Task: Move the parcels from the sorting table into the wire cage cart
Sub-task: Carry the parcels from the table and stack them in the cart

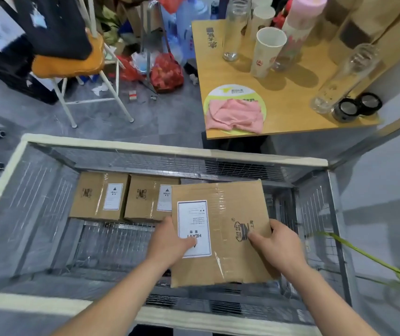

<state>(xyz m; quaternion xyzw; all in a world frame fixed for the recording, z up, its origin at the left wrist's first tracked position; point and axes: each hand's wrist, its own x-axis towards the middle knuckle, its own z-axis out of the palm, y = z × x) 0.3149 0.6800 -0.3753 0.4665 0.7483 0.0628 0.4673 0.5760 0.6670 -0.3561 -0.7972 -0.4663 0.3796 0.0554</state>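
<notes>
I hold a brown cardboard parcel with a white HEAVY label inside the wire cage cart, over its right half. My left hand grips the parcel's left edge, thumb on the label. My right hand grips its right edge, thumb on the printed logo. Two more brown parcels lie flat on the cart floor at the back: one on the left, one beside it, partly hidden by the held parcel.
A wooden table stands behind the cart on the right with glass bottles, paper cups, lids and a pink cloth. A white stool with an orange cushion, bags and clutter stand at the back left. A green strap crosses the cart's right side.
</notes>
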